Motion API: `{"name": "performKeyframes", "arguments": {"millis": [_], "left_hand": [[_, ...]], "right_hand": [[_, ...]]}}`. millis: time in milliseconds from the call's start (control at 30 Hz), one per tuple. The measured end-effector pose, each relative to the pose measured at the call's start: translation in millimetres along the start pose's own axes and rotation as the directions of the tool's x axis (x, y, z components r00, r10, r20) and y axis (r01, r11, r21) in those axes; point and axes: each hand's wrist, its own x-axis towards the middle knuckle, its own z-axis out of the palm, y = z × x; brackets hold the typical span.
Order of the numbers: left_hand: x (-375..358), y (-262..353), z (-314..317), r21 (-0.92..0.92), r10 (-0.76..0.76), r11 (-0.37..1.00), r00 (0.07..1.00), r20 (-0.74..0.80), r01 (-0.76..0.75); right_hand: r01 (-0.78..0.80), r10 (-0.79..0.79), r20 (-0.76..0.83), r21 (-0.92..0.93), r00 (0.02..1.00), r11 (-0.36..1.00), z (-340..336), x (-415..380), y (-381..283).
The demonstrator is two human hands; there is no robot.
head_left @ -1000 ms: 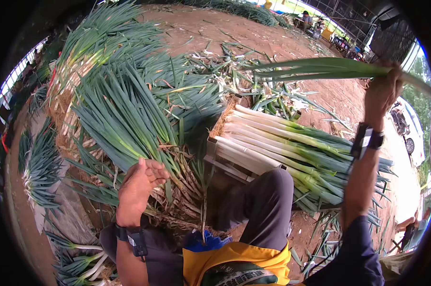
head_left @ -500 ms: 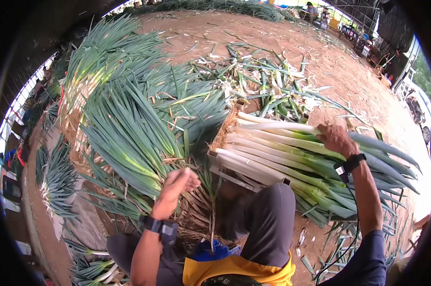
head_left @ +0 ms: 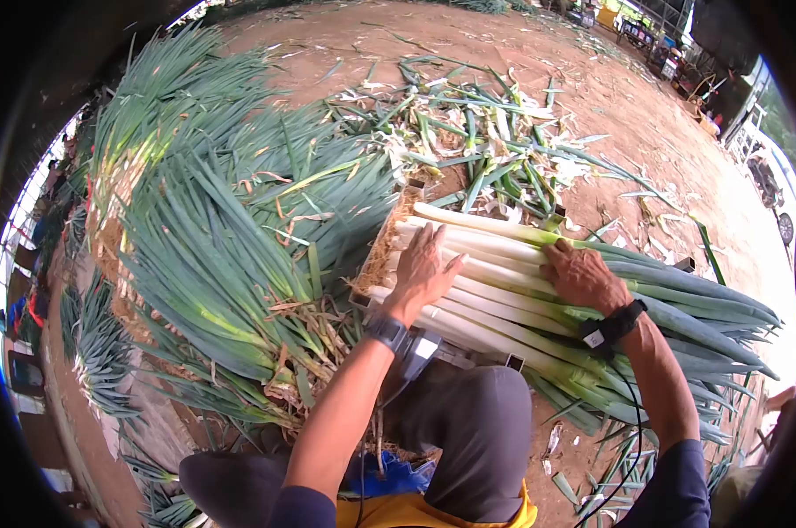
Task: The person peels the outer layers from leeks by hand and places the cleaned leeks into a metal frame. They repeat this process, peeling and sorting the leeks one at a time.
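A row of large green onions point(head_left: 495, 304) lies side by side on a low metal frame point(head_left: 510, 361), white shanks to the left and green leaves to the right. My left hand point(head_left: 423, 275) rests on the white shanks near the root end, fingers spread and holding nothing. Farther right, my right hand point(head_left: 583, 275) curls over a green onion where white turns green; its fingertips are partly hidden among the stalks. Left of the frame is a heap of untrimmed green onions point(head_left: 213, 255), with dry roots and leaves toward my knees.
Peeled leaves and trimmings point(head_left: 482, 132) lie scattered on the dirt floor point(head_left: 319, 44) beyond the frame. Another bundle of green onions point(head_left: 99, 352) sits at the far left. My knee point(head_left: 482, 431) is close to the frame's near side. A cable point(head_left: 637, 431) hangs from my right wrist.
My left hand has moved from the untrimmed heap rightward onto the white shanks. My right hand has brought a green onion down onto the row and shifted slightly left and nearer.
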Motion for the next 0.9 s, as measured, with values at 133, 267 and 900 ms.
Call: {"name": "performKeyframes", "arguments": {"millis": [133,267,900], "left_hand": [[18.8,-1.5,9.0,0.189,0.046,0.977,0.965,0.257,-0.096],[2.1,-11.1,23.5,0.165,0.112,0.976,0.979,0.171,-0.141],[13.0,-24.4,53.1,0.148,0.122,0.979,0.986,0.116,-0.139]], "right_hand": [[0.138,-0.159,-0.193,-0.121,0.968,0.983,18.6,-11.0,-2.3],[0.16,-0.183,-0.251,-0.109,0.951,0.981,17.2,-9.9,-4.5],[-0.039,0.031,-0.102,-0.077,0.994,0.996,-16.5,-60.1,24.7]]}}
